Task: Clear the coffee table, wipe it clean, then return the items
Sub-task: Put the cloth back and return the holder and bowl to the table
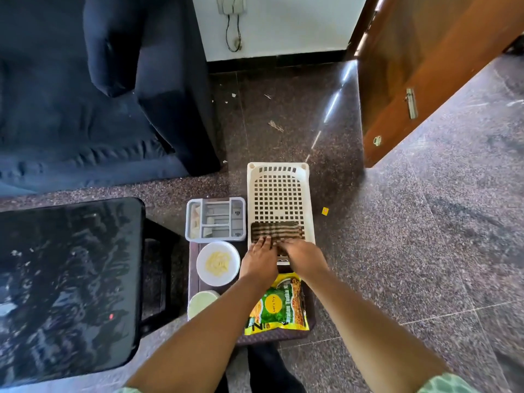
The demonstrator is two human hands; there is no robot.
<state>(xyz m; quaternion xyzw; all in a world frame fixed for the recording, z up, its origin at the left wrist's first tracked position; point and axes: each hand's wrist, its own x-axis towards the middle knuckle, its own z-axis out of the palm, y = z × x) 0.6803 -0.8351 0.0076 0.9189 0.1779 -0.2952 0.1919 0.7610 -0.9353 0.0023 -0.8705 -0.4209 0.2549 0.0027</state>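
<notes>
A brown striped cloth (276, 230) lies folded on the near end of a cream perforated basket (279, 194). My left hand (259, 259) and my right hand (302, 256) both rest on the cloth's near edge, fingers pressing it flat. Left of the basket sits a grey divided organiser tray (216, 218). Below it stand a white bowl with pale yellow shreds (217, 263) and a pale green lidded cup (202, 303). A yellow and green snack packet (279, 306) lies under my right forearm. These all rest on a low brown stool (194, 268). The black glossy coffee table (68, 282) is at the left.
A dark blue sofa (85, 95) fills the upper left. A wooden door (419, 75) stands open at the upper right. The granite floor carries small scraps (275, 125) and a yellow bit (325, 211) beside the basket.
</notes>
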